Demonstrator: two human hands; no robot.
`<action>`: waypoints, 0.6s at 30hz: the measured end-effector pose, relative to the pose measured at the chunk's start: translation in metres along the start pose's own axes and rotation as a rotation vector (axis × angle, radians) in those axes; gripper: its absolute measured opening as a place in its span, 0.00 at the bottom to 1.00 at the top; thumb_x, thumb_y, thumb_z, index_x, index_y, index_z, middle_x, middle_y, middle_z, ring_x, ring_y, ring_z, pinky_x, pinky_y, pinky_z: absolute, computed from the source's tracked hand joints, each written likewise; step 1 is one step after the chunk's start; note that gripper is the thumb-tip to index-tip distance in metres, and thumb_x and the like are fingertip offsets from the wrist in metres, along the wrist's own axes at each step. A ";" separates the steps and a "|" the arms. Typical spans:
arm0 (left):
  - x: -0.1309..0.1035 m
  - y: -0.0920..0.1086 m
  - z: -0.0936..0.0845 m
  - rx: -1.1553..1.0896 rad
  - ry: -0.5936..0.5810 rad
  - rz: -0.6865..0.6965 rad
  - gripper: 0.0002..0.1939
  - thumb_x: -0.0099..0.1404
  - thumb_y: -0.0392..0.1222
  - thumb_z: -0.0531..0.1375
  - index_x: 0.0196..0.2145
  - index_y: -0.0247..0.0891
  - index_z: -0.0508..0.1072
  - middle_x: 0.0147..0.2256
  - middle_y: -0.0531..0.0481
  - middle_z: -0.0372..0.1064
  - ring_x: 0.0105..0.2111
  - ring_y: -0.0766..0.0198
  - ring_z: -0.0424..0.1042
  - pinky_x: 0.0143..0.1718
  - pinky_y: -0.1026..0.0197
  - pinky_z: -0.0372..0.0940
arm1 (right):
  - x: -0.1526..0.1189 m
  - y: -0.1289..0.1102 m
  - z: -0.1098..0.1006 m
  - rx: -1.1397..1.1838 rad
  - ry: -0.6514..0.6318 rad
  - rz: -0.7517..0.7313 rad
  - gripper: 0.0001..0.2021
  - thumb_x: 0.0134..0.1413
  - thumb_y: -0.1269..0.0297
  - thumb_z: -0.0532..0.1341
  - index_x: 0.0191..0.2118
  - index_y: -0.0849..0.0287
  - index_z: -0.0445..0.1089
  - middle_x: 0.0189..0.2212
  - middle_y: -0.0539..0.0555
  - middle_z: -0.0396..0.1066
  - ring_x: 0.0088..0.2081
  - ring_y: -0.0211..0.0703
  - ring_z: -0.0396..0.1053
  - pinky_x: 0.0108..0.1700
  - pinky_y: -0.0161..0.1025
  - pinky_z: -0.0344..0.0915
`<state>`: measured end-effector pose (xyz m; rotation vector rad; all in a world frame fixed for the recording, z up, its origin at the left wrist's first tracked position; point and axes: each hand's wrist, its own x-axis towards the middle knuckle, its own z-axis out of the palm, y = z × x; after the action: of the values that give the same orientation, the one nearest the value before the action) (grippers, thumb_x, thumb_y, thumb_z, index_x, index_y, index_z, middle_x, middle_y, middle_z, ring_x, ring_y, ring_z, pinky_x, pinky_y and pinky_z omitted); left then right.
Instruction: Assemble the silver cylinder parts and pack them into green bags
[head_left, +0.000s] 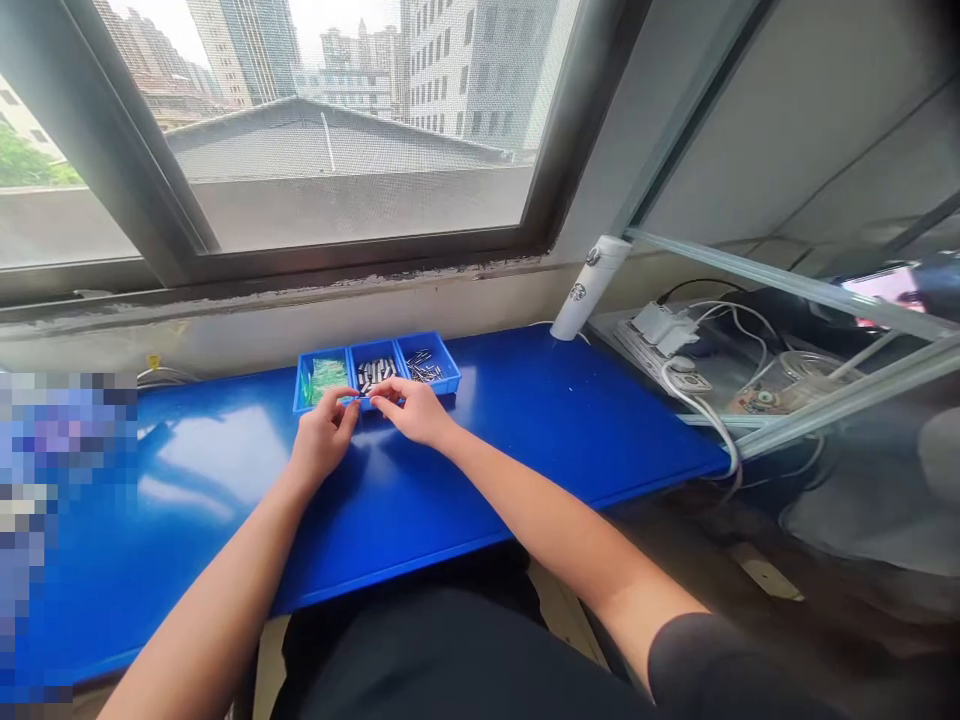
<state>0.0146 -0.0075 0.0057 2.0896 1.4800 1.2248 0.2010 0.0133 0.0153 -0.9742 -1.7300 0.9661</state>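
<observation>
My left hand (327,432) and my right hand (414,410) meet at the front of a blue three-compartment tray (451,384). Both have thumb and fingers pinched, fingertips almost touching. Between them is a small, thin dark piece (361,397), too small to name. Clear-green slim pieces (328,374) lie in the tray's left compartment. The middle one holds short black and silver cylinders (376,372), partly hidden by my right fingers. In the right compartment are thin dark metallic pins (424,366).
The glossy blue table (495,440) runs beneath a window. A white tumbler (589,288) stands at its back right. Beyond it, a power strip (671,350) with plugs and white cables sits by a metal frame (795,280). The left edge is pixelated.
</observation>
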 end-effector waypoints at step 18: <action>0.000 0.002 0.000 -0.037 -0.010 0.010 0.12 0.69 0.50 0.56 0.42 0.39 0.72 0.18 0.61 0.59 0.17 0.70 0.57 0.23 0.66 0.54 | 0.000 0.001 0.002 -0.036 0.007 -0.042 0.08 0.57 0.64 0.62 0.39 0.61 0.75 0.34 0.54 0.77 0.33 0.39 0.71 0.40 0.38 0.68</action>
<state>0.0152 -0.0083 0.0070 2.0788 1.4339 1.2336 0.1996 0.0128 0.0142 -0.9595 -1.7602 0.9062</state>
